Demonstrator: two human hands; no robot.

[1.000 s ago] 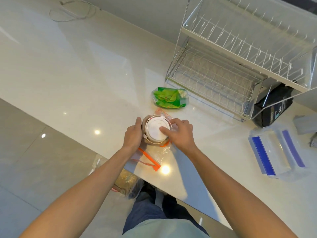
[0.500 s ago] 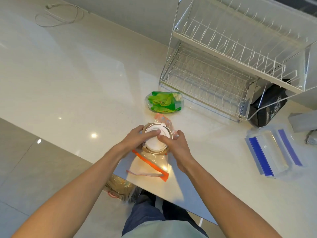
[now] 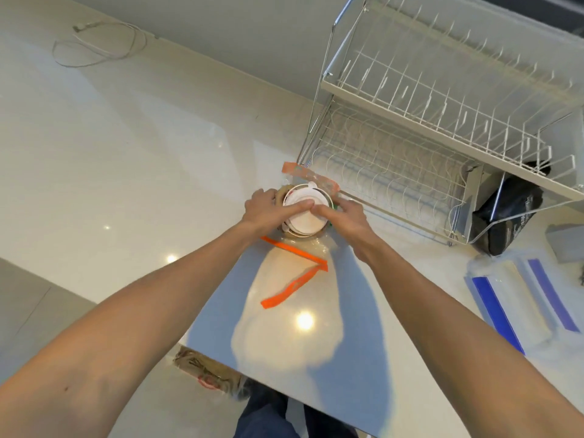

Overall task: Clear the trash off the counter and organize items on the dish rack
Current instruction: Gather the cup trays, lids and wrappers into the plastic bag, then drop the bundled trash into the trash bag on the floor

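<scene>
A brown paper cup with a white lid (image 3: 306, 213) sits inside a clear zip bag with orange strips (image 3: 295, 263) on the white counter (image 3: 126, 172). My left hand (image 3: 268, 211) grips the cup's left side, its thumb on the lid. My right hand (image 3: 344, 216) holds the right side, fingers meeting the left thumb on top. The cup is raised and hides most of a green packet, of which only a sliver shows at the cup's right edge. The empty two-tier wire dish rack (image 3: 410, 159) stands just behind to the right.
Clear bags with blue strips (image 3: 518, 305) lie at the right. A black pouch (image 3: 505, 219) sits under the rack's side basket, with a grey object (image 3: 565, 245) beyond it. A white cable (image 3: 98, 45) lies far left. A brown bag (image 3: 208, 371) hangs below the counter edge.
Both hands have carried the cup and its bag away from me toward the rack, over the green packet. The bag's orange strip now trails behind on the counter.
</scene>
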